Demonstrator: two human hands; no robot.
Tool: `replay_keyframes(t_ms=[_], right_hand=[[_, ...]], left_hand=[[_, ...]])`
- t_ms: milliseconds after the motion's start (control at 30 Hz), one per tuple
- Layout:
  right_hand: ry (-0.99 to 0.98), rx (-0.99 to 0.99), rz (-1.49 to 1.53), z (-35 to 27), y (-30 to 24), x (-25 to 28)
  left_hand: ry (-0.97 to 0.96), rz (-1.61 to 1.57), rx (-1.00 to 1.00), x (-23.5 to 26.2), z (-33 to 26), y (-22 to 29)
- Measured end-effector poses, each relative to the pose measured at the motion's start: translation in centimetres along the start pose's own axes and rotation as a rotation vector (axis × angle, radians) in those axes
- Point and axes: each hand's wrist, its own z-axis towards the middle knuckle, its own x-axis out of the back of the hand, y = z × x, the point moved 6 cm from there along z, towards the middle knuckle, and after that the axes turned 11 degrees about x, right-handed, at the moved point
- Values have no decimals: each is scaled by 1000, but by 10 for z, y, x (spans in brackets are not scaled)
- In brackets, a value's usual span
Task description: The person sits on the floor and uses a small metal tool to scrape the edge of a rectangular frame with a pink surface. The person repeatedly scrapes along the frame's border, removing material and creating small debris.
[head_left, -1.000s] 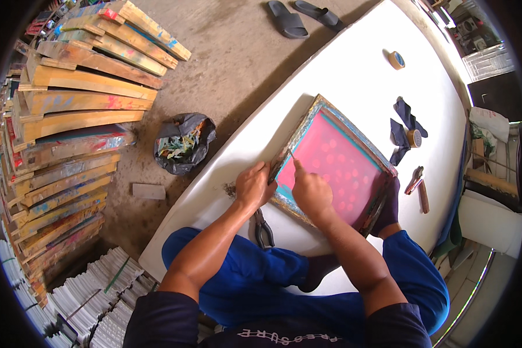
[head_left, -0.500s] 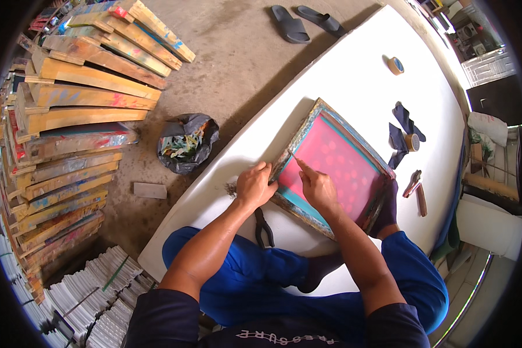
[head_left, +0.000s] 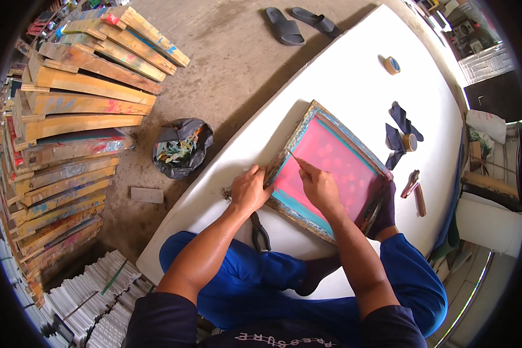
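Note:
A wooden screen-printing frame (head_left: 354, 142) with pink mesh and teal edging lies tilted across the white surface, between my legs. My left hand (head_left: 250, 188) is closed on its left side near the lower left corner. In my right hand (head_left: 320, 187), held above the mesh, is a thin pointed tool (head_left: 293, 155). Its tip meets the inner edge of the frame's left side; its exact kind is too small to tell. Black-handled pliers (head_left: 260, 233) lie just below my left hand, beside my knee. My foot in a dark sock (head_left: 387, 204) rests against the frame's right side.
Tape rolls (head_left: 391, 65) (head_left: 410, 142), dark cloth pieces (head_left: 405, 120) and a wooden-handled tool (head_left: 420, 200) lie to the right on the white surface (head_left: 354, 75). Stacked wooden frames (head_left: 87, 124), a black bag of scraps (head_left: 182, 148) and sandals (head_left: 285, 26) stand on the floor.
The whole view has shifted slightly, so the frame sits a little further left in the picture. Both hands keep their holds, and the tool's tip stays by the frame's left side.

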Motion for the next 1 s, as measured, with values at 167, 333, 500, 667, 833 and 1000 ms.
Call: replay_keyframes(t_ms=[167,333,500,667,833,1000], right_hand=[[-9,20,-80,-2,-2,1],[-63,-7,-135,-2,-7,0],[-179,-11,-393,2,-18,-5],[-181,-99,-71,4,-9,-7],[8,-115,266,-5,23,-28],[-54,-17,63,-6,21,-33]], left_hand=[[-23,35,-1,-2,1,1],[-23,26,-3,-3,-1,1],[-31,-6,13,-5,0,-2],[-38,7,2,-4,1,-3],[-66,18,8,-5,3,0],[-75,35,21,-4,3,-7]])
